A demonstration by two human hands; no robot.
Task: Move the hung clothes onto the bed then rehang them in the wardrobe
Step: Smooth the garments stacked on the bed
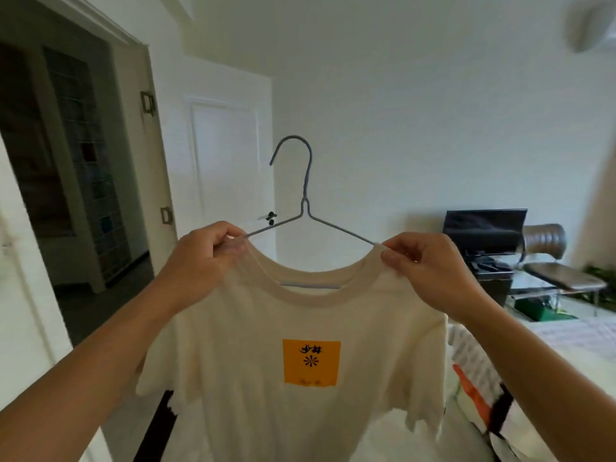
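Cream T-shirt (300, 328) on grey wire hanger (305, 195), held up mid-air at chest height; orange square print (311, 361) on chest, black marks on it too blurred to read
Left hand (200, 258) pinches shirt's shoulder at collar; right hand (423, 261) pinches other shoulder
Behind: white door (230, 155), open doorway (66, 161) left, brown chair (560, 271) and black laptop (483, 228) right
Patterned bedding (473, 361) lower right

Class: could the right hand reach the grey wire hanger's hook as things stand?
Probably yes: the hook stands bare above the cream T-shirt, nothing between, though the right hand must first release the collar.
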